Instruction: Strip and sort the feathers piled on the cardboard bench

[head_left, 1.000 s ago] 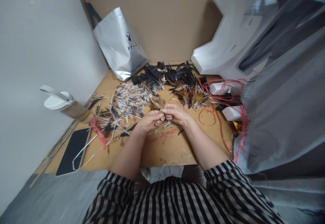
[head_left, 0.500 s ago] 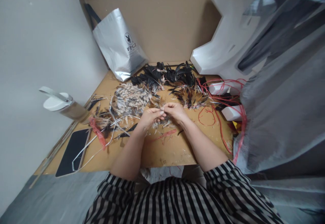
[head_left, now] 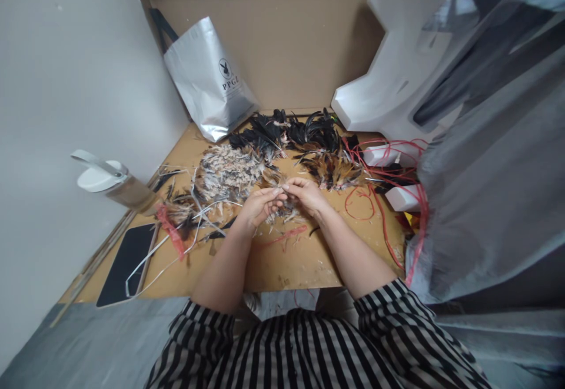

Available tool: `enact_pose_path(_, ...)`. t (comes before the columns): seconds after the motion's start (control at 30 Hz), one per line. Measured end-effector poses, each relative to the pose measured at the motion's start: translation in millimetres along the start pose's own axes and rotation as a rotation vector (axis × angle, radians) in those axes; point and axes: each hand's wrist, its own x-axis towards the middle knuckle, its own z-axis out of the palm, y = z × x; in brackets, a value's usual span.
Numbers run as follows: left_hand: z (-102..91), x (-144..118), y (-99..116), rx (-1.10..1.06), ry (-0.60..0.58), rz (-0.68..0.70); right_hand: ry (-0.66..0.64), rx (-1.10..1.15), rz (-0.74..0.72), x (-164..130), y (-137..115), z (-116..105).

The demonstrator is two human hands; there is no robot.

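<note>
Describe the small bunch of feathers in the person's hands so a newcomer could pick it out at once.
On the brown cardboard tabletop, feather piles fan out across the far half: a pale speckled pile, black feathers and a brown-gold pile. The small pale bunch is pinched between the left hand and right hand. It alone is held.

Hidden and unclear parts

What the left hand (head_left: 260, 205) and right hand (head_left: 305, 193) pinch between their fingers is too small to tell. The grey sheet (head_left: 494, 159) covers the table's (head_left: 282, 265) right edge and runs past the picture's edge.
</note>
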Motion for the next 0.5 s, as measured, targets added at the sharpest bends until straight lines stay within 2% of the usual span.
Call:
enact_pose_path(0.13, -5.0, 1, 0, -0.076, -0.044, -0.046, -0.022, 0.022, -0.026, 1, 2, 0)
enact_pose_path(0.27, -5.0, 0, 0, -0.057, -0.047, -0.063, -0.009, 0.025, -0.014, 2, 3, 1)
enact_pose_path(0.37, -0.7, -1, 1, 0.029, 0.033, -0.001, 0.051, 0.028, 0.006, 3, 3, 1)
enact_pose_path(0.5, 4.5, 1, -1, 0.196, 0.176, 0.165, 0.13, -0.029, 0.032, 3, 3, 1)
